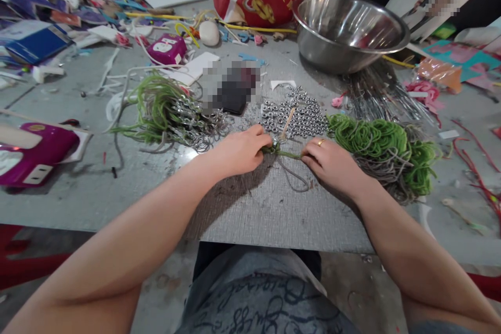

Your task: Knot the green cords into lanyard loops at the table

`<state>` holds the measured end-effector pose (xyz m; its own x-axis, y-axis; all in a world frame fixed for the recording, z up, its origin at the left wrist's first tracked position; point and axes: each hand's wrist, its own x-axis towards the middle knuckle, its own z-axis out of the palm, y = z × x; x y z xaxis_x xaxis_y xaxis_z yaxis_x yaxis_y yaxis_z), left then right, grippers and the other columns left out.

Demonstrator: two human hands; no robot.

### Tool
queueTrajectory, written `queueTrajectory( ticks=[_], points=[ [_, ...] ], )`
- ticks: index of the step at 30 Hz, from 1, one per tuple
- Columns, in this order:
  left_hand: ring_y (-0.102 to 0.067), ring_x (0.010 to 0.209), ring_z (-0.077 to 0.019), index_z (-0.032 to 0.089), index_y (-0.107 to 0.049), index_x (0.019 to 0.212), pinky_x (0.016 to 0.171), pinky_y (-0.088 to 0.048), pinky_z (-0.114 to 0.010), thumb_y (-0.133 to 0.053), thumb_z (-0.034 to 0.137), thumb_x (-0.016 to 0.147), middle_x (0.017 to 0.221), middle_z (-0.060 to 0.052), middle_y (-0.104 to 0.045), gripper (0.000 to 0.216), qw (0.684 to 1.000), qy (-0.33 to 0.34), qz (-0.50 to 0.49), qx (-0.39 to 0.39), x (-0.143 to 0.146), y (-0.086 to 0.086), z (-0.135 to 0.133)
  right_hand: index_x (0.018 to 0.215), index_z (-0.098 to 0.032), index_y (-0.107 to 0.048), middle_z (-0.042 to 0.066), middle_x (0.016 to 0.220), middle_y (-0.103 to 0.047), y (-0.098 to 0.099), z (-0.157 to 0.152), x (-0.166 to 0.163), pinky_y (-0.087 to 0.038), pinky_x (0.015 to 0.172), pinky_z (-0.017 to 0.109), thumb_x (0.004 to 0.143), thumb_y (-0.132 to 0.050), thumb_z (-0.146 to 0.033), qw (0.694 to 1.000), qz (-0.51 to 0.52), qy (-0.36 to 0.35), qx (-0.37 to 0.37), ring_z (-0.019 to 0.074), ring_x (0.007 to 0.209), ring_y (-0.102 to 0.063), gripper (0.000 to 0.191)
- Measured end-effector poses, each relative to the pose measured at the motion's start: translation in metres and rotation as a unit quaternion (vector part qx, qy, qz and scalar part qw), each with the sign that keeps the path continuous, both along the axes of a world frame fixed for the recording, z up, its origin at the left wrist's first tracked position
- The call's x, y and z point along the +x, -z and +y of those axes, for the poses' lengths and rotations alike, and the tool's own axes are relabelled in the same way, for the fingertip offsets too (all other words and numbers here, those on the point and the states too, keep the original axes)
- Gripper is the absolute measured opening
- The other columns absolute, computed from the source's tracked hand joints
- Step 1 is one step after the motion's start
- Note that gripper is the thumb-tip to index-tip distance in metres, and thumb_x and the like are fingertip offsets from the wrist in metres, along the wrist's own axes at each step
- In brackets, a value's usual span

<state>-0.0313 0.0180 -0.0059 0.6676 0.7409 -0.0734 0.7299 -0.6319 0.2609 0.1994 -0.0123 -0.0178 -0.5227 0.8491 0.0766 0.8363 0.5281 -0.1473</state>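
Pinching cord (289, 154) | left hand (246, 150), right hand (331, 163): fingertips closed on it | likely light, limp, soft | best held near ends

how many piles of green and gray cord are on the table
2. The left pile, with metal pieces at one end, lies left of the left hand; the right pile lies right of the right hand.
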Motion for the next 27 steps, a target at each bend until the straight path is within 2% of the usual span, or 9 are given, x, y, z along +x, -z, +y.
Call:
queueTrajectory(
  ticks=[6,8,11,14,16,18,22,27],
  points=[
    [-0.059,0.083,-0.0159,0.021,-0.052,0.114,0.071,-0.044,-0.028,-0.040,0.017,0.079,0.112,-0.007,-0.052,0.037,0.999,0.006,-0.046,0.005,0.000,0.001,-0.001,0.079,-0.017,-0.059,0.006,0.080,-0.060,-0.001,-0.001,-0.001,-0.039,0.068,0.030,0.087,-0.045,-0.021,1.000,-0.005,0.000,0.014,0.0194,0.077,-0.055,0.016],
    [-0.059,0.078,-0.0151,0.020,-0.055,0.109,0.067,-0.044,-0.028,-0.040,0.018,0.080,0.110,-0.007,-0.053,0.033,1.000,0.007,-0.027,0.013,-0.001,-0.001,-0.001,0.078,-0.017,-0.060,0.006,0.081,-0.061,-0.003,-0.002,-0.001,-0.039,0.067,0.031,0.087,-0.045,-0.020,0.999,-0.021,0.016,0.024,0.0194,0.076,-0.056,0.017],
    [-0.058,0.069,-0.0143,0.016,-0.060,0.091,0.061,-0.042,-0.028,-0.040,0.025,0.083,0.103,-0.007,-0.055,0.023,0.999,-0.010,0.019,0.025,0.000,-0.004,-0.001,0.077,-0.016,-0.062,0.007,0.082,-0.064,-0.005,-0.002,0.000,-0.040,0.067,0.032,0.084,-0.046,-0.017,0.996,-0.044,0.062,0.047,0.0205,0.076,-0.057,0.017],
    [-0.057,0.067,-0.0141,0.014,-0.060,0.083,0.057,-0.040,-0.027,-0.039,0.033,0.087,0.098,-0.008,-0.057,0.029,0.998,-0.036,0.026,0.044,0.002,-0.005,-0.002,0.084,-0.016,-0.064,0.009,0.092,-0.067,-0.003,-0.002,0.002,-0.042,0.074,0.037,0.082,-0.046,-0.014,0.992,-0.023,0.090,0.081,0.0234,0.084,-0.060,0.019],
    [-0.058,0.072,-0.0154,0.015,-0.060,0.086,0.057,-0.040,-0.026,-0.039,0.033,0.087,0.098,-0.008,-0.057,0.028,0.997,-0.041,0.005,0.064,0.004,-0.005,-0.004,0.091,-0.016,-0.065,0.010,0.103,-0.067,0.000,-0.002,0.001,-0.042,0.079,0.039,0.082,-0.046,-0.013,0.991,0.018,0.078,0.107,0.0251,0.093,-0.059,0.021],
    [-0.059,0.080,-0.0166,0.016,-0.060,0.093,0.060,-0.042,-0.026,-0.040,0.030,0.087,0.100,-0.007,-0.057,0.025,0.997,-0.019,-0.026,0.072,0.006,-0.002,-0.005,0.095,-0.018,-0.064,0.010,0.107,-0.066,0.002,-0.003,-0.001,-0.041,0.084,0.041,0.083,-0.046,-0.014,0.991,0.059,0.040,0.117,0.0248,0.099,-0.058,0.022],
    [-0.060,0.084,-0.0173,0.021,-0.059,0.102,0.062,-0.042,-0.026,-0.043,0.027,0.086,0.103,-0.005,-0.057,0.023,0.998,0.024,-0.021,0.048,0.010,0.004,-0.005,0.094,-0.019,-0.063,0.009,0.102,-0.067,0.004,-0.004,-0.008,-0.041,0.085,0.039,0.086,-0.046,-0.018,0.991,0.092,-0.042,0.091,0.0220,0.096,-0.058,0.019],
    [-0.060,0.088,-0.0200,0.019,-0.059,0.099,0.065,-0.044,-0.029,-0.046,0.026,0.084,0.100,-0.005,-0.059,0.021,0.999,0.008,-0.018,0.029,0.013,0.008,-0.004,0.091,-0.017,-0.064,0.009,0.097,-0.067,0.005,-0.004,-0.013,-0.042,0.082,0.038,0.087,-0.045,-0.021,0.991,0.090,-0.064,0.076,0.0219,0.093,-0.059,0.020]
  ],
)
